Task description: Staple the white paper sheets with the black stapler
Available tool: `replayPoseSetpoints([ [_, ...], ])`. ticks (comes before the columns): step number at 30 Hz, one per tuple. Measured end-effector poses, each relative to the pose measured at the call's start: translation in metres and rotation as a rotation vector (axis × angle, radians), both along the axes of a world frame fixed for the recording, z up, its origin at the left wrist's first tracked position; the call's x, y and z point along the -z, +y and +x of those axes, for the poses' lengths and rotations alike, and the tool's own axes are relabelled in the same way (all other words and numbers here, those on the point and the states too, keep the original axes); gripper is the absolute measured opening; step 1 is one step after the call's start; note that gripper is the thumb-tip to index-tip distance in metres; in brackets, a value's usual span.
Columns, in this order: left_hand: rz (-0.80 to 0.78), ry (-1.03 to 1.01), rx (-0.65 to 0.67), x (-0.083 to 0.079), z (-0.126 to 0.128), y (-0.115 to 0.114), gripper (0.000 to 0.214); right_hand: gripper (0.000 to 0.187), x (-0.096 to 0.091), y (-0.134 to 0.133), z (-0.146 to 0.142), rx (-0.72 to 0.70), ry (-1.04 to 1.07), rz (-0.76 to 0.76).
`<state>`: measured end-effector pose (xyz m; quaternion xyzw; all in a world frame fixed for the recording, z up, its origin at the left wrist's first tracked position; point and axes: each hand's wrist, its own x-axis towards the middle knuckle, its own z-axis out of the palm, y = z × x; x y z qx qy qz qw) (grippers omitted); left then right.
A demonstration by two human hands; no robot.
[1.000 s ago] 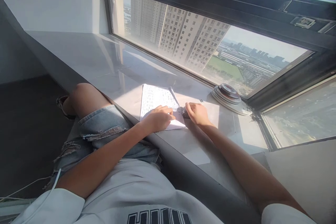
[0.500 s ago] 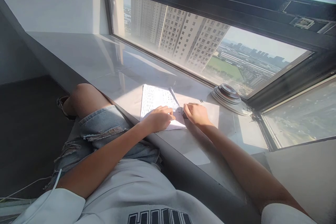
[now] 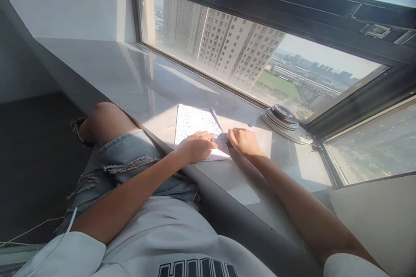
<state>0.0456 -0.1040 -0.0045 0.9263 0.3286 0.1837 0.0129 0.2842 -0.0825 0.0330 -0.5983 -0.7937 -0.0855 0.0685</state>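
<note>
The left hand (image 3: 196, 146) covers part of the paper (image 3: 194, 117), whose writing (image 3: 185, 124) is too small to read; the right hand (image 3: 242, 140) partly hides a small dark object (image 3: 229, 142).

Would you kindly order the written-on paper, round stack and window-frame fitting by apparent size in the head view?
Largest: written-on paper, though partly under the left hand
Middle: round stack
Smallest: window-frame fitting

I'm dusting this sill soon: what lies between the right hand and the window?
The head view shows two small dark strips or marks, too small to identify, on the sill between right hand and window.
</note>
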Motion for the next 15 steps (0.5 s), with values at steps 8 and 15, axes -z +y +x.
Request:
replayPoseSetpoints([
  [8,-0.009,-0.034,0.005,0.0007,0.0004,0.0004,0.033,0.05,-0.0009,-0.0015,-0.0014,-0.04,-0.104,0.013],
  [15,-0.022,-0.019,-0.001,0.0024,0.0004,0.0014,0.032,0.047,0.0017,-0.0029,-0.0078,-0.031,-0.239,0.022],
])
